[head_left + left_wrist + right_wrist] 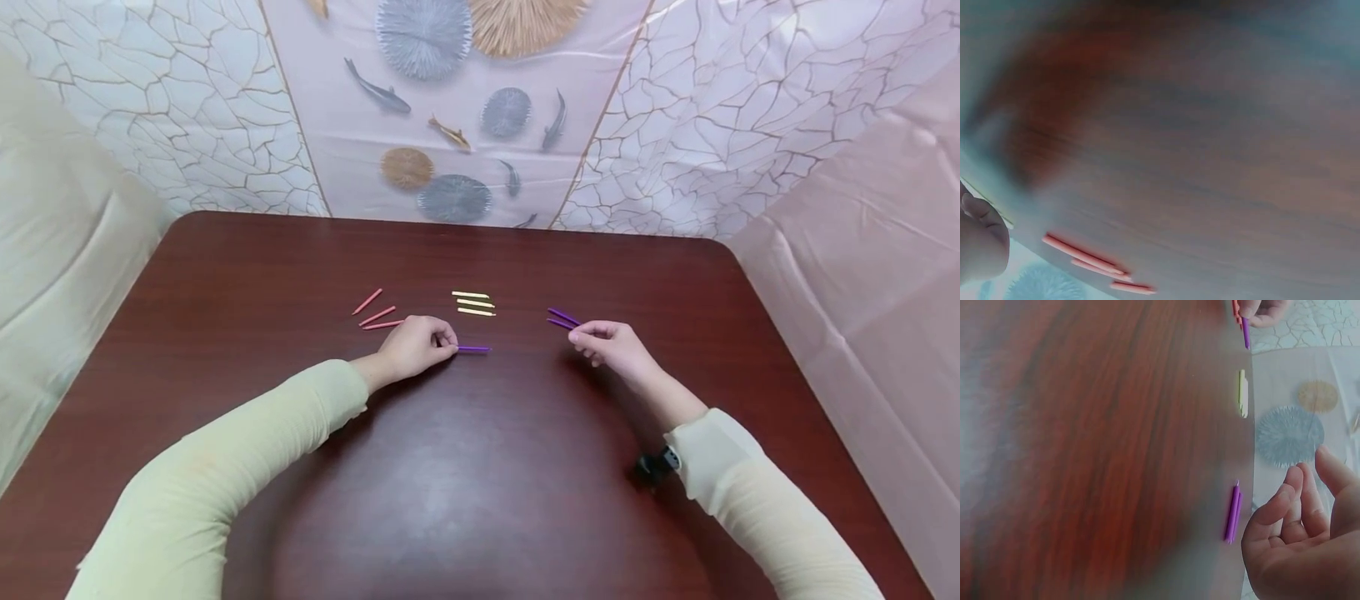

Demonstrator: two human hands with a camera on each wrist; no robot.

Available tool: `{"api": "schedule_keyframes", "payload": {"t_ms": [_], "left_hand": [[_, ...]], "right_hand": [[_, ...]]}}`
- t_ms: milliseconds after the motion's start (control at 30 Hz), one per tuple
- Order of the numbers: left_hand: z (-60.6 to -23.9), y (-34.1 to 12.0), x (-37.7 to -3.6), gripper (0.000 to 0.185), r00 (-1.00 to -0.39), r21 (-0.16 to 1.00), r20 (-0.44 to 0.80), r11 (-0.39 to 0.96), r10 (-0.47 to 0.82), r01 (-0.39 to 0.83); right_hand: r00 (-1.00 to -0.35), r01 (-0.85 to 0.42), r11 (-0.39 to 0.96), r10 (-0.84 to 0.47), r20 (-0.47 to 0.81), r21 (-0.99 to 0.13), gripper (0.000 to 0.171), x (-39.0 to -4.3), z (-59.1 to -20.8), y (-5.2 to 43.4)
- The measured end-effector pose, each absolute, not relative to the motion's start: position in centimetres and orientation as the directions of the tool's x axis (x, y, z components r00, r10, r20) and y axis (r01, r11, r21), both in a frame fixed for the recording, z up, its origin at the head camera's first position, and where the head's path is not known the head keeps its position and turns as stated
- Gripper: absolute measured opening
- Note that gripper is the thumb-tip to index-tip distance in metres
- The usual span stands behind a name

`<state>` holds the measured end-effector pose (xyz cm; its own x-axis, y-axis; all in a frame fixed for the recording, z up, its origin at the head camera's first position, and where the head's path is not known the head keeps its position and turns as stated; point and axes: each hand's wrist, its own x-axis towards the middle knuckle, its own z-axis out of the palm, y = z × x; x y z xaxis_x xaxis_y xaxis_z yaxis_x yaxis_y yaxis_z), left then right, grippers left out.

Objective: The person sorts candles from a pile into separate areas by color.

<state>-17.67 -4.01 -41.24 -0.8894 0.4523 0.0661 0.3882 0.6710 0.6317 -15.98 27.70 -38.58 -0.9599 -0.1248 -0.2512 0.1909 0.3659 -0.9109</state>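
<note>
Sticks [473, 303] mid-table [225, 275], hands [415, 346] beside them — edges distant

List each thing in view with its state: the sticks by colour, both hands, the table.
Left hand: pinches one end of the single purple stick.
Single purple stick: flat on the table.
Right hand: loosely curled beside the purple pair, holding nothing.
Purple pair: lying side by side.
Yellow sticks: three, lying parallel.
Pink sticks: three, loosely grouped.
Table: bears all sticks.
</note>
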Motion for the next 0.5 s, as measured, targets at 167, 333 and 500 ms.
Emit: {"api": "schedule_keyframes", "payload": {"t_ms": [167,333,500], "left_hand": [[-41.0,-2.0,-18.3,0.004,-0.880,0.611,0.058,0.680,0.471,0.404],[-40.9,0.3,-19.1,0.004,-0.861,0.600,0.075,0.667,0.503,0.442],[-40.7,2.8,-19.9,0.006,-0.837,0.584,0.080,0.655,0.541,0.479]], "right_hand": [[-0.962,0.196,0.352,-0.109,-0.249,-0.915,0.005,-14.9,-38.3,29.0],[-0.967,0.197,0.370,-0.080,-0.243,-0.908,0.020,-13.9,-38.2,30.4],[-0.971,0.205,0.368,-0.043,-0.237,-0.907,0.027,-13.0,-38.2,31.7]]}}
